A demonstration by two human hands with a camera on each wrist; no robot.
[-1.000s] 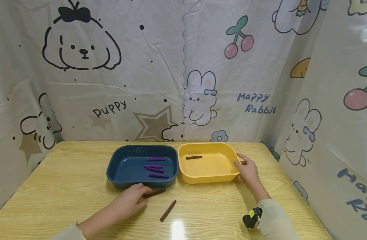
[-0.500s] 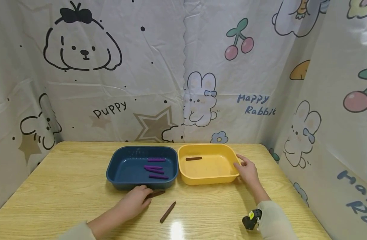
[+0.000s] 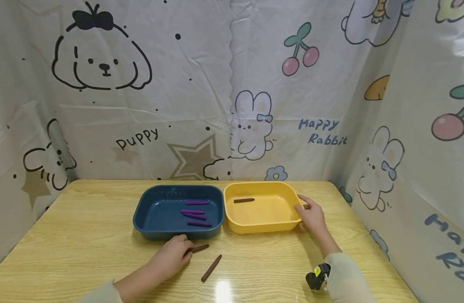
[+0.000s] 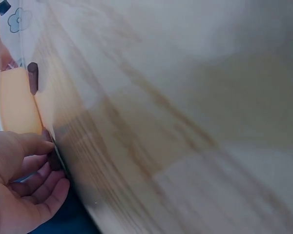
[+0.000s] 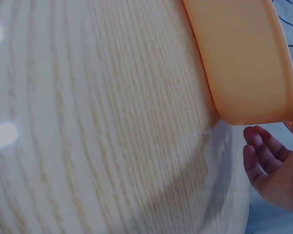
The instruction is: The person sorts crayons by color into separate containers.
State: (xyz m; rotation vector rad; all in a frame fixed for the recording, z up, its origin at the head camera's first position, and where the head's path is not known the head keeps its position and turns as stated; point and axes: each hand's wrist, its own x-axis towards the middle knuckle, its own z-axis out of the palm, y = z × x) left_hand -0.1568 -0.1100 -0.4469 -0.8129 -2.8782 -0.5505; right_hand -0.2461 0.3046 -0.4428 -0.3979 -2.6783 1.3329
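Just in front of the blue tray [image 3: 156, 233], my left hand [image 3: 172, 256] pinches a brown crayon [image 3: 201, 248] by its near end. The left wrist view shows that crayon [image 4: 53, 162] between thumb and fingers, low over the table. A second brown crayon [image 3: 211, 268] lies on the table to the right of this hand. My right hand [image 3: 313, 215] holds the right rim of the yellow tray [image 3: 264, 227], its thumb over the edge. In the right wrist view, the fingers [image 5: 254, 165] curl below the yellow tray's corner [image 5: 256, 109].
Several purple crayons [image 3: 194, 212] lie in the right half of the blue tray. One brown crayon [image 3: 244, 200] rests inside the yellow tray. Both trays stand side by side on the wooden table [image 3: 84, 235]. A printed curtain [image 3: 201, 84] encloses the back and sides.
My left hand has shifted slightly right and toward me, and the pinched crayon has moved a little nearer with it. My right hand keeps its place on the yellow tray.
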